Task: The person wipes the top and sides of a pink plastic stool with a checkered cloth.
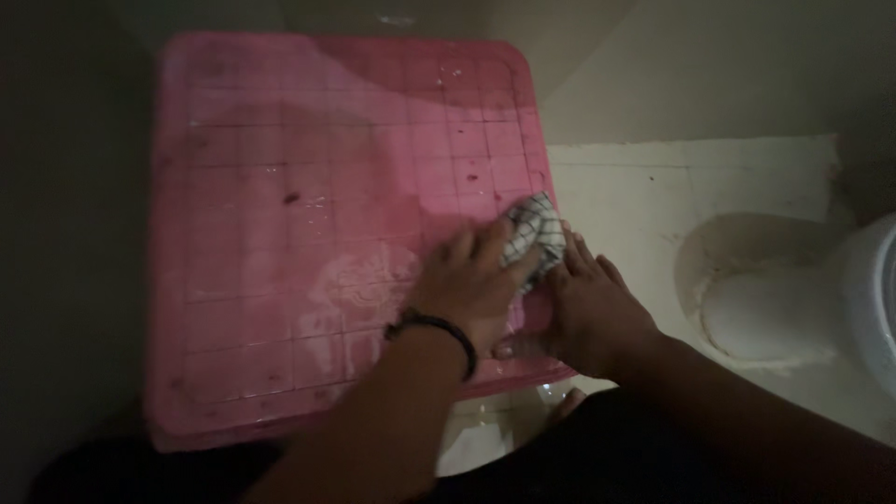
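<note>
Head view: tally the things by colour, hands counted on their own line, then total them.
Pink: 1, the gridded plastic lid
White with dark checks: 1, the cloth, under the left hand
Black: 1, the wristband
White: 1, the rounded fixture at right
Hands: 2, with the right hand
Total: 6

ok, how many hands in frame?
2. The left hand, with a black wristband, presses a checked cloth on the pink gridded lid. The right hand rests at the lid's right edge beside it. No others visible.
</note>
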